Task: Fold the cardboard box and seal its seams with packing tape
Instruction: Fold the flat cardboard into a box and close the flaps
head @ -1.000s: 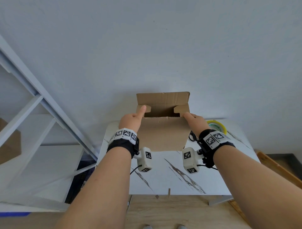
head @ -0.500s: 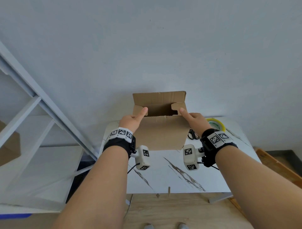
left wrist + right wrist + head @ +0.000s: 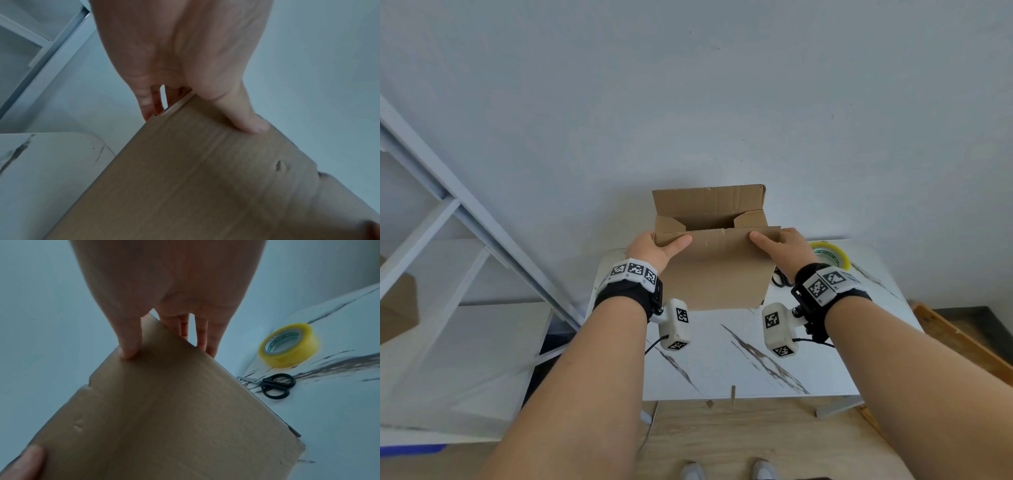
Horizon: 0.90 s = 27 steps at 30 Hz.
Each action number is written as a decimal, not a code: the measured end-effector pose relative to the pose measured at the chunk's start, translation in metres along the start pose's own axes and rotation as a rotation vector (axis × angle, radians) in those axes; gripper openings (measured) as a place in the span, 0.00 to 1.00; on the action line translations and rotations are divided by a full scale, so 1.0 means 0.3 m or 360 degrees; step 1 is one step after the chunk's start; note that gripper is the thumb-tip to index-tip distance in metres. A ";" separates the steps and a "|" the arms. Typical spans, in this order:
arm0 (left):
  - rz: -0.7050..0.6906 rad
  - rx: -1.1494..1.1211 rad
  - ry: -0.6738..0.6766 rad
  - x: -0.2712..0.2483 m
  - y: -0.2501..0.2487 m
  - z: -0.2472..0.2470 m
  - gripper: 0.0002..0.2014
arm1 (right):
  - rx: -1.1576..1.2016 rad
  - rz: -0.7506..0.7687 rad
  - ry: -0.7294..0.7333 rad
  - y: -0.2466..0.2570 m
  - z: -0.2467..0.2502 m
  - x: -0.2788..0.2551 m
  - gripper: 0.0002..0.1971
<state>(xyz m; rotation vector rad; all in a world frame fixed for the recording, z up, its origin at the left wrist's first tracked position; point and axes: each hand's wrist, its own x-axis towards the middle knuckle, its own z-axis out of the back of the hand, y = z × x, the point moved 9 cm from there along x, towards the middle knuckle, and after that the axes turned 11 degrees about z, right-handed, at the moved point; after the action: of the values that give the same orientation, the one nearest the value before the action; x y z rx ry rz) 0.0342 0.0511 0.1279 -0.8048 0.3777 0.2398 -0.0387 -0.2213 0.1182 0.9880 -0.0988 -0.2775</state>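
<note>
A brown cardboard box (image 3: 717,270) is held up above the white marbled table (image 3: 722,363), its open end facing the wall. My left hand (image 3: 654,248) grips the box's upper left corner, thumb (image 3: 246,120) on the near panel (image 3: 205,186) and fingers behind the side. My right hand (image 3: 784,248) grips the upper right corner the same way, thumb (image 3: 128,344) on the near panel (image 3: 164,418). Two small side flaps lean inward and the far flap (image 3: 709,205) stands up. A yellow roll of packing tape (image 3: 830,255) (image 3: 287,347) lies on the table right of the box.
Black-handled scissors (image 3: 271,384) lie on the table beside the tape, partly hidden behind my right wrist in the head view. A white shelf frame (image 3: 448,219) stands at the left. A wooden board (image 3: 962,342) leans at the table's right. A grey wall is behind.
Both thumbs slid from the inner side flaps onto the near panel's top edge. The near flap has come up level with the opening.
</note>
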 end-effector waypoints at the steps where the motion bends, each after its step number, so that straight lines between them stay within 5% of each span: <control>1: -0.0007 -0.0022 -0.0008 0.002 0.001 0.000 0.40 | -0.0042 0.0004 -0.0033 -0.001 0.009 0.007 0.29; 12: -0.0122 0.0156 -0.0328 0.019 -0.034 0.008 0.41 | -0.0357 -0.0041 -0.0105 0.025 0.002 0.037 0.29; 22: -0.0113 0.0072 -0.0179 0.046 -0.052 -0.087 0.27 | -0.0217 -0.0111 -0.0136 -0.012 -0.009 0.058 0.39; 27: -0.0064 0.0058 -0.0169 0.056 -0.058 -0.076 0.26 | -0.0561 0.0029 -0.0192 0.076 0.018 0.090 0.51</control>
<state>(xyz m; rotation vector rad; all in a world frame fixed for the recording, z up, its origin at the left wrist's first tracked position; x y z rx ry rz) 0.0500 0.0238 0.1179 -0.7599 0.2653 0.2364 -0.0097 -0.2213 0.1390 0.6199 -0.1627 -0.3248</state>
